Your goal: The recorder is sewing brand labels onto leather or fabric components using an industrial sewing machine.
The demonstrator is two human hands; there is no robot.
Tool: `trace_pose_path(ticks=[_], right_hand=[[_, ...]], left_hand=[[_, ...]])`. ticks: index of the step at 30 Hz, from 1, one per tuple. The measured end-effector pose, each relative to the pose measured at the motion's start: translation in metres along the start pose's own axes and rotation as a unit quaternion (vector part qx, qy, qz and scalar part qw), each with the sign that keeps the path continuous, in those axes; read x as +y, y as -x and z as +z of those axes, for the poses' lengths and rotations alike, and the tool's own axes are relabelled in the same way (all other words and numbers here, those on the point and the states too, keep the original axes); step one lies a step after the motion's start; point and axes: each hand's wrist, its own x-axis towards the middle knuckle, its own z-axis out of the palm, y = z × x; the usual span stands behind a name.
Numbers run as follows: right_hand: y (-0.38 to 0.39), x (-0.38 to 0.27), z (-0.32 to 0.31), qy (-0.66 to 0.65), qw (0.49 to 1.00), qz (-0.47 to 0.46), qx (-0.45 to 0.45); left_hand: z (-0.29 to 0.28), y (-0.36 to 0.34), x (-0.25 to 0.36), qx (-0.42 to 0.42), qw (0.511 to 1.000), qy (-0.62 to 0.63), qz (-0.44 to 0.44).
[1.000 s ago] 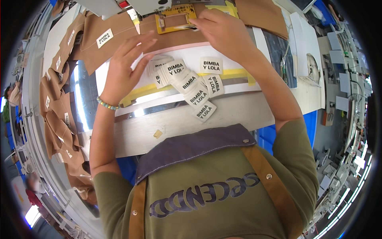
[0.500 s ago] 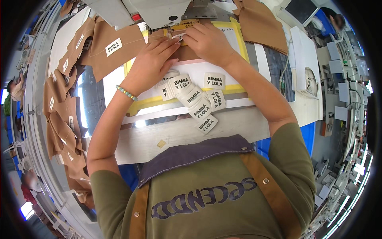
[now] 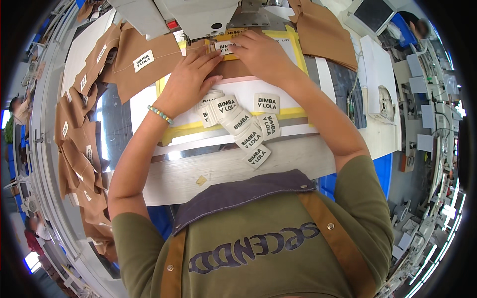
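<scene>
A white fabric label (image 3: 223,47) with dark print lies on a brown fabric piece (image 3: 233,69) in a yellow-edged template (image 3: 299,47), under the head of a sewing machine (image 3: 196,15). My left hand (image 3: 194,74) rests on the brown fabric with its fingers stretched out, their tips by the label's left end. Bent over the label's right end, my right hand (image 3: 261,57) holds it with closed fingertips and covers part of it. Several loose white labels (image 3: 242,122) lie overlapping on the white sheet below my hands.
Brown fabric pieces bearing labels (image 3: 144,59) spread along the left side. More brown fabric (image 3: 325,37) is stacked at the far right. Beyond it stands a monitor (image 3: 372,15). A white box-shaped device (image 3: 380,82) sits on the right, and a yellowish scrap (image 3: 201,180) near the front edge.
The label between my hands has come into fuller view, its printed face showing. My left fingers have drawn slightly left, and my right hand has shifted only a little.
</scene>
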Motion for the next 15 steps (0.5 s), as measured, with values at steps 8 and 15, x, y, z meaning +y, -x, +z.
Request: trace_pose_path(ticks=[8, 15], right_hand=[[0.035, -0.005, -0.007, -0.063, 0.994, 0.074, -0.05], [0.024, 0.0, -0.003, -0.028, 0.997, 0.068, -0.033]], left_hand=[[0.002, -0.006, -0.005, 0.03, 0.999, 0.02, 0.028], [0.005, -0.009, -0.014, 0.007, 1.0, 0.018, 0.008]])
